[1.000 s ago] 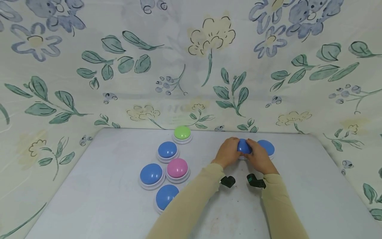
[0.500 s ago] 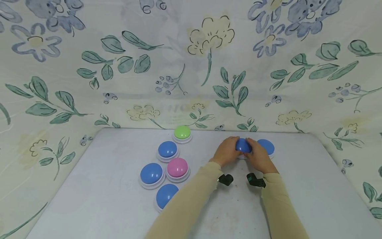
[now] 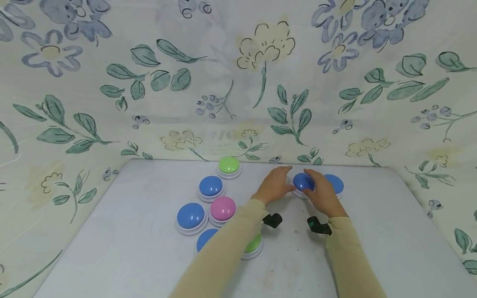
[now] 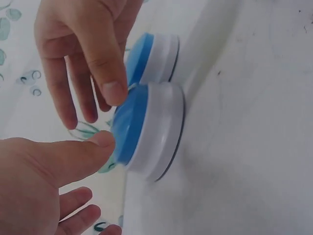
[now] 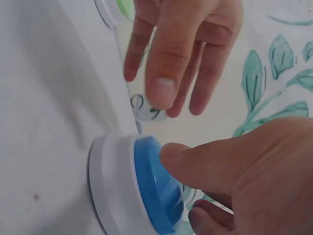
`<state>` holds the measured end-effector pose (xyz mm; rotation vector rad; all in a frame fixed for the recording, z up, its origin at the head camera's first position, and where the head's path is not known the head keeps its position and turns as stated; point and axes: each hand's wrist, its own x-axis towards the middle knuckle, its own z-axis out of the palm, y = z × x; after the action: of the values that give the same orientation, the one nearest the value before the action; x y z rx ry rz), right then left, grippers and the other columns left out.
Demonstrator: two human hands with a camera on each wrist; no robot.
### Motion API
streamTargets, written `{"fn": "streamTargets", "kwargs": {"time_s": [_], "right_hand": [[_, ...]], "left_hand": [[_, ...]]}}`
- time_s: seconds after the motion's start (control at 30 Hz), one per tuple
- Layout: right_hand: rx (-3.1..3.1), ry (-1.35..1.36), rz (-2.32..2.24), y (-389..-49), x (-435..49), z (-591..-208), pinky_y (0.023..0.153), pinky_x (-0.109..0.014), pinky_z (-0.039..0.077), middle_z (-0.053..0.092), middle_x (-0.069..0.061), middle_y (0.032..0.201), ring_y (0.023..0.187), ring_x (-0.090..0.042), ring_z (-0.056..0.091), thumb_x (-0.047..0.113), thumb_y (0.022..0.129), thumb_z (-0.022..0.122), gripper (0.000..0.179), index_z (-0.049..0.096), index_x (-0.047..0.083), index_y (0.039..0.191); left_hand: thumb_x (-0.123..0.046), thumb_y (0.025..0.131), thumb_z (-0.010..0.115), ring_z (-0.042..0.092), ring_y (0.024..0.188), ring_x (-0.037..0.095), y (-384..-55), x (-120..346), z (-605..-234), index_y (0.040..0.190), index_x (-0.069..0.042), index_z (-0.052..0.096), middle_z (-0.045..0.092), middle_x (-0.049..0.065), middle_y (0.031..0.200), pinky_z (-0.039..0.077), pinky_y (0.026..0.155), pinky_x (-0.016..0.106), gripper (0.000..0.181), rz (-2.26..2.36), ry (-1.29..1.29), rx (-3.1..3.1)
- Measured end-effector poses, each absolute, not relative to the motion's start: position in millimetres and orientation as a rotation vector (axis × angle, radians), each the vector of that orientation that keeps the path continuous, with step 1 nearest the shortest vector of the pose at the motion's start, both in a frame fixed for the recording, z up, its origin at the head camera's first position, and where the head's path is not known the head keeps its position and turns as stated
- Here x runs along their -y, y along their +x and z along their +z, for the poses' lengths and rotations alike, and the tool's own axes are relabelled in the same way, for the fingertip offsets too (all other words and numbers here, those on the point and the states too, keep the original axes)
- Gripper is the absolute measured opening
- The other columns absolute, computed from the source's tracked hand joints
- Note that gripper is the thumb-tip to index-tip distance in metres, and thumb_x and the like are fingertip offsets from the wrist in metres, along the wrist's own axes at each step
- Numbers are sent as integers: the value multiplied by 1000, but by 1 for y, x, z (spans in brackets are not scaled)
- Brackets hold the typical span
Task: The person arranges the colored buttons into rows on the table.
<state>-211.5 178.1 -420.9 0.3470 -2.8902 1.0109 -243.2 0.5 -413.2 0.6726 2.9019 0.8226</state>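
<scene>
A round push button with a blue dome and white base (image 3: 302, 183) sits on the white table between my two hands. My left hand (image 3: 273, 185) is just left of it, fingers spread and apart from it in the head view. My right hand (image 3: 323, 193) lies along its right side, thumb and fingers extended around the dome's edge. In the left wrist view the right thumb (image 4: 112, 83) is at the blue dome (image 4: 131, 125); whether it touches is hard to tell. A second blue button (image 3: 334, 184) stands right behind the right hand, partly hidden.
On the left stand a green button (image 3: 229, 165), a pink button (image 3: 223, 208) and several blue buttons, including one farther back (image 3: 210, 186). Another green button (image 3: 254, 244) is partly covered by the left sleeve. A floral cloth (image 3: 208, 91) rises behind the table's far edge.
Both hands were around the near blue button's dome. My left hand has drawn away to the left and opened its fingers; the right hand stays beside the button. A green button has come out beneath the left sleeve.
</scene>
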Motion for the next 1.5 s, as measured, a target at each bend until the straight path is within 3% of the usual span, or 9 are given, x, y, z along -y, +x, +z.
{"fn": "streamTargets", "kwargs": {"time_s": [0.27,0.83,1.5], "right_hand": [[2862,378,1094,-208,-163,-418,114,-64,30,39,-27,153,142,-47,35,3,94,66,60,42,-1,149],[2834,498,1214,-212,-117,-417,105,-55,47,44,-22,151,129,-45,53,9,94,70,60,45,4,149],[2748,538,1436,-242,-63,-424,111,-43,43,45,-16,152,137,-34,47,14,97,66,59,42,3,150]], "left_hand": [[-23,95,72,40,143,30,-245,24,-403,150,0,43,47,16,152,31,120,39,66,852,682,-2932],[-22,93,74,39,144,31,-244,78,-385,152,-4,42,45,15,153,31,119,42,69,900,545,-2981],[-22,92,75,39,143,32,-251,129,-385,151,-3,43,46,16,153,31,119,44,70,890,401,-3013]]}}
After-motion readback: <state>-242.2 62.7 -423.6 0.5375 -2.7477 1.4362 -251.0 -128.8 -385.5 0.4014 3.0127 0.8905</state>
